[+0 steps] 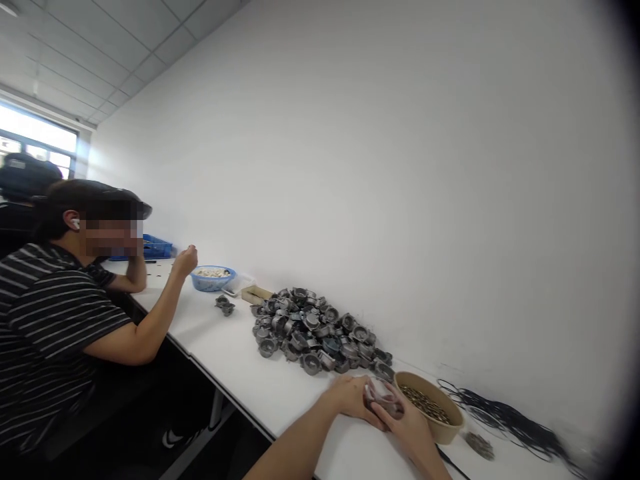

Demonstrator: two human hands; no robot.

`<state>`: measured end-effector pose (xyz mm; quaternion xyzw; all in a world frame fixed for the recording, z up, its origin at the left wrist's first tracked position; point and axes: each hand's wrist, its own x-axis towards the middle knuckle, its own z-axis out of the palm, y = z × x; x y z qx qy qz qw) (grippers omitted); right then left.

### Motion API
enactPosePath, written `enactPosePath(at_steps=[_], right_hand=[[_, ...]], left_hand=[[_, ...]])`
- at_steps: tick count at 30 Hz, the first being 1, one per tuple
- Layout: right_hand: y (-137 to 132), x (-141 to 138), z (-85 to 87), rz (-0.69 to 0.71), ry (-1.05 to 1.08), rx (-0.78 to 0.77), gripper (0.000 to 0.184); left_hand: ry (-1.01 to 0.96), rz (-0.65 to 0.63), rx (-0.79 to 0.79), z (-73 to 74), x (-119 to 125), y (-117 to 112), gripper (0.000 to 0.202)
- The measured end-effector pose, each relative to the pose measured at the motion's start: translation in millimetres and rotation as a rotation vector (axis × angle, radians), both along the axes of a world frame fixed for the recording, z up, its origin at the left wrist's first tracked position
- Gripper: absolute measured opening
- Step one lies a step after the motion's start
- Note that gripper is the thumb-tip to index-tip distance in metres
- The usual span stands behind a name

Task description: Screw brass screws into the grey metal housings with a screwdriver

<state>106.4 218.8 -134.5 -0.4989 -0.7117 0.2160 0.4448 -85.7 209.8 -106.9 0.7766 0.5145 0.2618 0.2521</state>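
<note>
Left hand point(353, 396) and right hand point(413, 427) gripped a part point(384, 395), lower right; apparently handling it, next move likely needed steady hold.

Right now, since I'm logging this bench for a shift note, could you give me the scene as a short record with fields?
Left hand: left hand, gripping the shiny part
Right hand: right hand, gripping the same part
Beside the hands: tan bowl of small brass-coloured pieces
Heap: grey metal parts, piled near the wall
Right of bowl: black cables
Co-worker: striped shirt, one hand raised near a blue basket
Unclear: details of the shiny part
</note>
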Motion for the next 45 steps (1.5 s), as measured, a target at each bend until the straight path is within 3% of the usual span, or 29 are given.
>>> enactPosePath(at_steps=[3, 4, 9, 16, 21, 25, 29, 34, 37, 41, 45], right_hand=[[-11, 0, 7.1, 0.249, 0.119, -0.082, 0.082], [-14, 0, 9.0, 0.265, 0.130, -0.075, 0.081], [-13, 5, 9.6, 0.143, 0.124, -0.047, 0.078], [-14, 9, 11.4, 0.171, 0.126, -0.050, 0.103], [-13, 12, 15.4, 0.183, 0.134, -0.077, 0.084], [-3, 20, 9.5, 0.229, 0.148, -0.120, 0.078], [0, 27, 7.7, 0.259, 0.146, -0.157, 0.091], [-4, 28, 9.6, 0.271, 0.120, -0.157, 0.110], [-7, 26, 11.7, 0.279, 0.128, -0.150, 0.108], [-11, 25, 16.1, 0.342, 0.166, -0.167, 0.095], [-15, 27, 20.0, 0.391, 0.186, -0.194, 0.096]], left_hand=[[-0.080, -0.082, 0.024, 1.5, -5, -4, 0.047], [-0.113, -0.122, 0.025, 0.6, -7, -3, 0.046], [-0.188, -0.238, 0.020, -9.2, -12, 16, 0.042], [-0.113, -0.096, 0.096, -6.8, -3, 14, 0.037], [-0.122, -0.086, 0.066, 1.9, -1, 7, 0.060], [-0.121, -0.185, -0.013, 3.4, -7, 17, 0.071], [-0.092, -0.145, 0.020, -1.0, -4, 23, 0.072], [-0.046, -0.049, 0.085, -9.4, 7, 24, 0.057], [-0.062, -0.040, 0.092, -9.8, 8, 20, 0.055], [-0.130, -0.137, 0.046, -2.9, 3, 14, 0.066], [-0.223, -0.266, -0.022, 2.6, -3, 12, 0.070]])
